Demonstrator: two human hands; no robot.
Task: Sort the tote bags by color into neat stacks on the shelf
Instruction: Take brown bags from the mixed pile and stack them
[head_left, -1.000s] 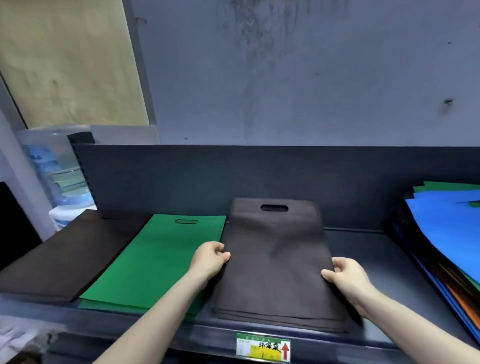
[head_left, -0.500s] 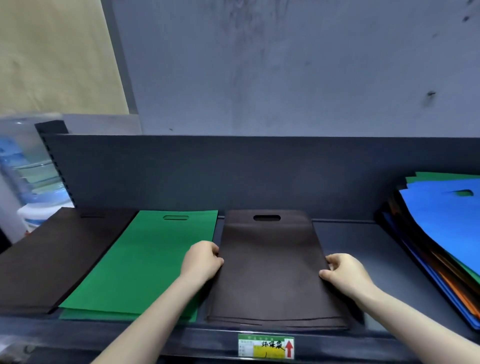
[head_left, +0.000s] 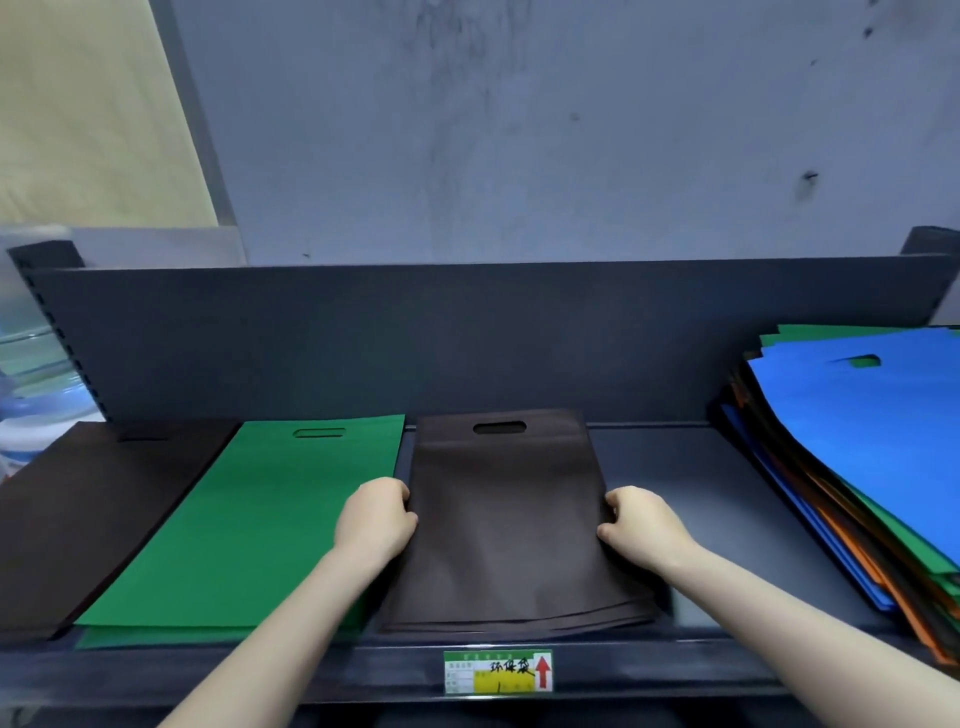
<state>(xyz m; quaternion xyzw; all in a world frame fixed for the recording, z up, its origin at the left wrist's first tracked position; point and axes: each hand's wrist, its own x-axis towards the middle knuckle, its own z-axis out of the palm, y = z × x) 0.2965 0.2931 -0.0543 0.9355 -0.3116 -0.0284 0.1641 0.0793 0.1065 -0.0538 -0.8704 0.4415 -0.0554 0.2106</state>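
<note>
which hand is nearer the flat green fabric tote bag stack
Left. The left hand sits at the seam between the flat green fabric tote bag stack and the dark brown tote bag stack; the right hand grips the brown stack's far edge.

A small label (head_left: 497, 671) is fixed to the front edge of the shelf (head_left: 675, 670). On its yellow patch, below a green band, stand the handwritten characters 环保袋, with a red arrow pointing up at its right end. The small print is too blurred to read
</note>
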